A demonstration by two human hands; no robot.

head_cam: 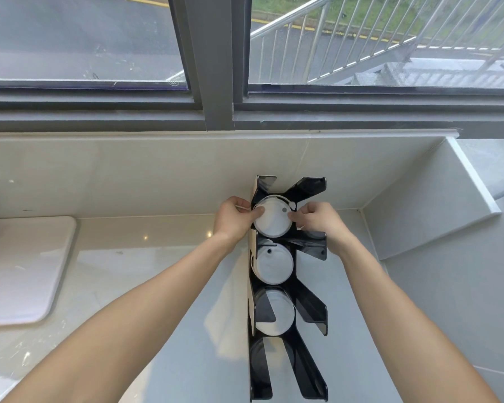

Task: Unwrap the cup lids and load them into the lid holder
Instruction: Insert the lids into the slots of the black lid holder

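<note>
Black lid holder (pixel 309 312) on pale desk (pixel 157 286), left hand (pixel 235 218) and right hand (pixel 314 218) pinching the top stack of white lids (pixel 272 221), two further stacks below

white mat (pixel 26 269), pale counter (pixel 146 286), window (pixel 216 53)

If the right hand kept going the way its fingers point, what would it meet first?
The right hand points leftward at the top stack of lids in the lid holder; its fingertips seem already at the rim, so it would likely press that stack first.
</note>
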